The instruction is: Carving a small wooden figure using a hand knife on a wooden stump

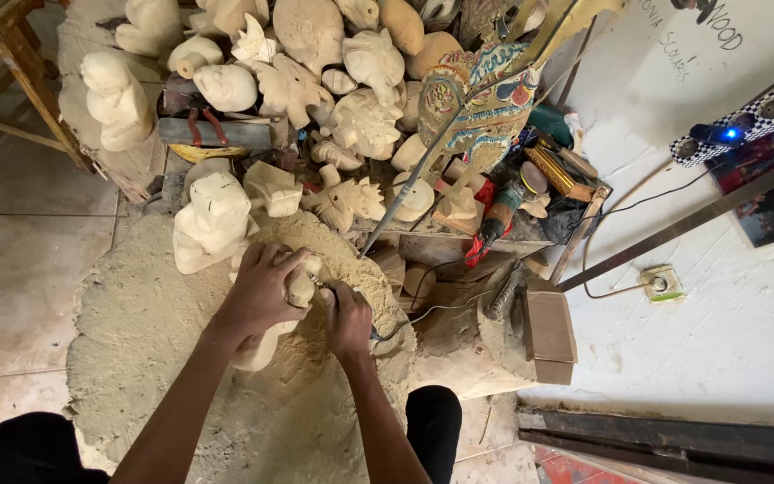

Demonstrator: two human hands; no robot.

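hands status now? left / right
Left hand: closed on the pale carving.
Right hand: closed on a small tool, tip at the carving.

A woodcarving workshop: heaped pale unfinished carvings (315,81), sawdust mound (154,341) on tile floor, one painted figure (481,99), scattered tools (503,211) and power cords.
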